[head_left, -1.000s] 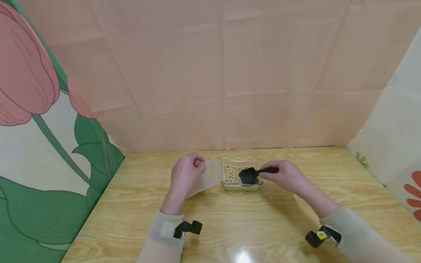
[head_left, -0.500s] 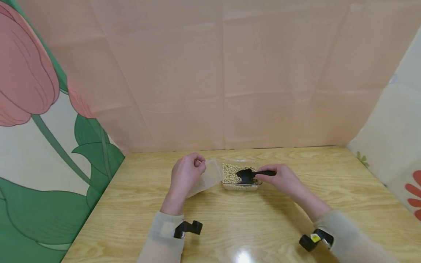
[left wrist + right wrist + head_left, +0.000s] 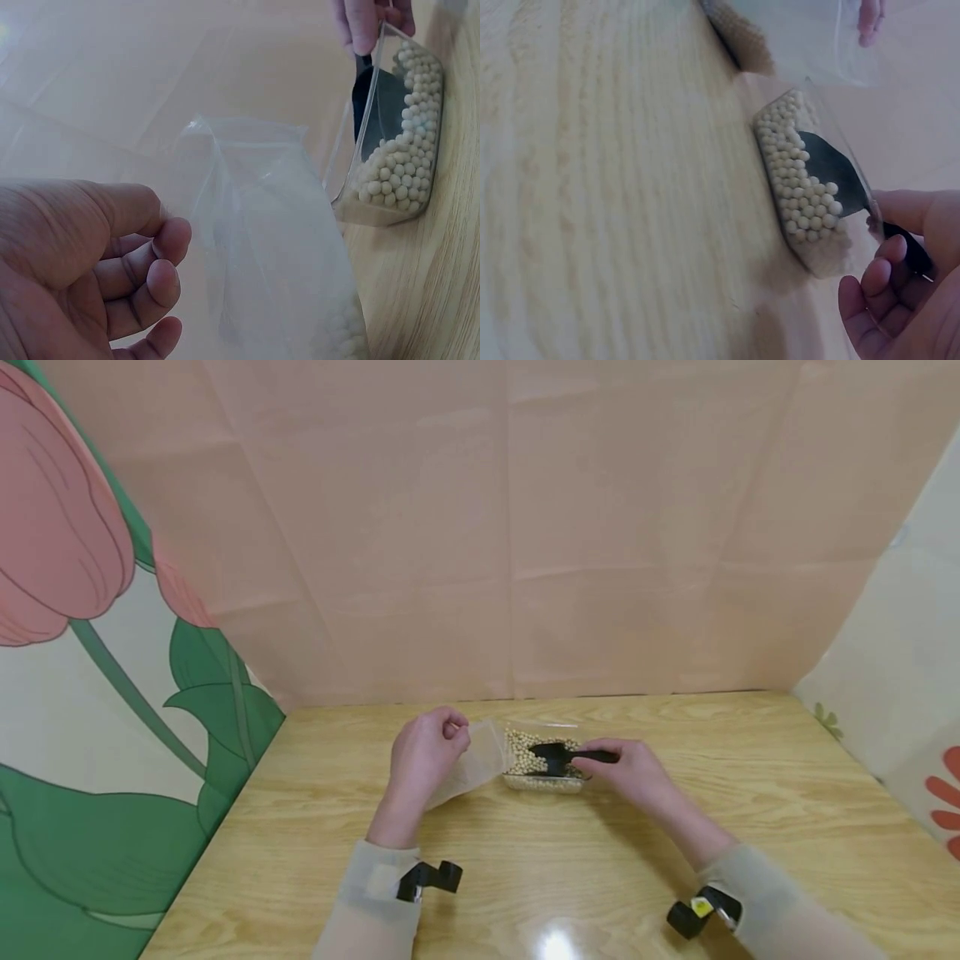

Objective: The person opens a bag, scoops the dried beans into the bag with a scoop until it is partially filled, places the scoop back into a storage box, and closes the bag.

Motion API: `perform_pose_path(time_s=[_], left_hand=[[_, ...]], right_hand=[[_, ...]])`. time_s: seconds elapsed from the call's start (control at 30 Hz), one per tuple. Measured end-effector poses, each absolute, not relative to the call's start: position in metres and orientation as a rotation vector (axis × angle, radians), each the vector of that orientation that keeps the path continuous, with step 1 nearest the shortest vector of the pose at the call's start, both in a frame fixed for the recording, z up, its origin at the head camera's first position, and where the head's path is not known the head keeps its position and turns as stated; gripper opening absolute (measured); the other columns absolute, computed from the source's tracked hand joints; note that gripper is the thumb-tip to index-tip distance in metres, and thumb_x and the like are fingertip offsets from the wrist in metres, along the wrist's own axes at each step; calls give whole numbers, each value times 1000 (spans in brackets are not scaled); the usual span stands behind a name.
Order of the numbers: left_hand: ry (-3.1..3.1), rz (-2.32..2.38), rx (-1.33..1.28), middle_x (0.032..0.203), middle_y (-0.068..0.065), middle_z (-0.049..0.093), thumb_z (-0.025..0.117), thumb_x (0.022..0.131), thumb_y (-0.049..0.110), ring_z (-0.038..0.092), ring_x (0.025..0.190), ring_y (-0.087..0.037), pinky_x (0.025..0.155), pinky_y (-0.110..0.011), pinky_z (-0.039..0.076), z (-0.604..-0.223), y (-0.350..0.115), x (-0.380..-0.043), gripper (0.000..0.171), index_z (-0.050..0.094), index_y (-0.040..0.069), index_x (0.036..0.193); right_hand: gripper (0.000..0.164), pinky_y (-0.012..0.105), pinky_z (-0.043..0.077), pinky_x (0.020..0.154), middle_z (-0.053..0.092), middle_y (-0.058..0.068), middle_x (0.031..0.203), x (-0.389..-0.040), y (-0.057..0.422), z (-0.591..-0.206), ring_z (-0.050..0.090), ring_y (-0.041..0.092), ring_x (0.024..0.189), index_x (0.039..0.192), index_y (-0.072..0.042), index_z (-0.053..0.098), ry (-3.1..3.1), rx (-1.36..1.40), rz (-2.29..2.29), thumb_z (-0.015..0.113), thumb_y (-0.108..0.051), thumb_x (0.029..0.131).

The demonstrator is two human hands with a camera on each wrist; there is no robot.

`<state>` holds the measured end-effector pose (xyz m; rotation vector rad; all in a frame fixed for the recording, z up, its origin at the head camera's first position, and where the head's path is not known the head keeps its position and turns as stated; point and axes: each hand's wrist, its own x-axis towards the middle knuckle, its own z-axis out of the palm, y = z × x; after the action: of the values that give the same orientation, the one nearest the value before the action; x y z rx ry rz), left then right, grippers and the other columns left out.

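My left hand (image 3: 423,756) pinches the top edge of a translucent plastic bag (image 3: 474,766) between thumb and forefinger. Pale round beans (image 3: 346,326) lie low inside that bag. Just to its right a clear rectangular box (image 3: 542,784) holds more of the same beans (image 3: 789,176). My right hand (image 3: 628,767) grips the handle of a small black scoop (image 3: 553,757). The scoop's blade is inside the box, its front part among the beans in both wrist views.
Both things stand on a wood-grain table (image 3: 480,877), towards its back edge. Behind rises a pink cloth backdrop (image 3: 510,568). Printed flower panels flank the table, with a tulip (image 3: 60,510) on the left. Each sleeve carries a black wrist camera (image 3: 448,877).
My right hand has moved left and slightly down, pushing the scoop further left into the beans. The box has shifted slightly left. My left hand and the bag have stayed in place.
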<state>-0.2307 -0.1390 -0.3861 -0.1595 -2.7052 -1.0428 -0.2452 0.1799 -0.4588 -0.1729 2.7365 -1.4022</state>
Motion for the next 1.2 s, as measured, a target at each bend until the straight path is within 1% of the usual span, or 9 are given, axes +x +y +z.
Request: perform_pose_path(time_s=[0.13,0.2,0.33,0.47,0.6,0.73,0.93,1.07,1.2], left_hand=[[-2703,-1037,-161,83,6,73,73,103,17,64,70,-14,73,-39,52,-386,-139,-231,11,82,12,108],[-2702,-1038,-162,83,6,73,73,103,17,64,69,-14,73,-39,52,-385,-139,-231,12,82,12,108],[-2701,-1036,-164,83,7,73,73,103,17,64,69,-13,72,-39,52,-385,-139,-231,12,82,12,108],[-2698,-1030,-158,83,7,73,73,102,18,63,69,-13,73,-39,52,-385,-140,-231,12,82,13,108],[-2696,-1031,-155,84,6,73,73,102,17,64,70,-13,73,-39,52,-385,-140,-232,12,82,13,107],[-2694,-1033,-156,84,6,73,73,102,16,64,71,-14,73,-39,53,-385,-140,-231,12,82,12,108],[-2687,-1039,-161,84,6,74,73,101,15,65,71,-14,74,-40,53,-385,-141,-230,12,82,12,107],[-2686,-1040,-164,84,5,73,73,101,15,64,70,-14,73,-39,53,-385,-141,-230,12,82,11,107],[-2688,-1045,-165,83,5,74,72,101,15,63,68,-14,71,-38,52,-385,-141,-230,12,82,11,107]], right_hand=[[52,37,51,65,76,17,131,-248,174,-465,58,19,70,138,-10,77,2683,-106,-1460,85,-42,98],[54,35,50,61,78,16,125,-249,172,-467,59,18,65,140,-8,75,2660,-93,-1492,85,-42,98],[55,33,48,57,80,12,115,-249,170,-468,62,20,65,141,-6,74,2624,-82,-1545,84,-41,99],[53,34,49,58,80,8,108,-250,174,-468,62,20,65,141,-8,74,2581,-92,-1587,84,-39,100],[52,36,54,66,78,13,121,-253,181,-470,65,21,73,141,-7,75,2555,-130,-1616,84,-38,100],[54,34,56,75,73,16,138,-255,187,-473,69,21,89,142,-6,74,2541,-161,-1629,84,-38,100],[53,30,52,94,70,14,145,-255,196,-476,66,18,116,142,-8,74,2549,-170,-1617,83,-40,100],[55,33,50,98,70,12,146,-254,200,-478,65,19,120,143,-11,74,2539,-150,-1617,83,-43,100],[58,36,49,100,75,7,138,-252,204,-478,68,20,117,145,-13,73,2479,-105,-1649,83,-46,99]])
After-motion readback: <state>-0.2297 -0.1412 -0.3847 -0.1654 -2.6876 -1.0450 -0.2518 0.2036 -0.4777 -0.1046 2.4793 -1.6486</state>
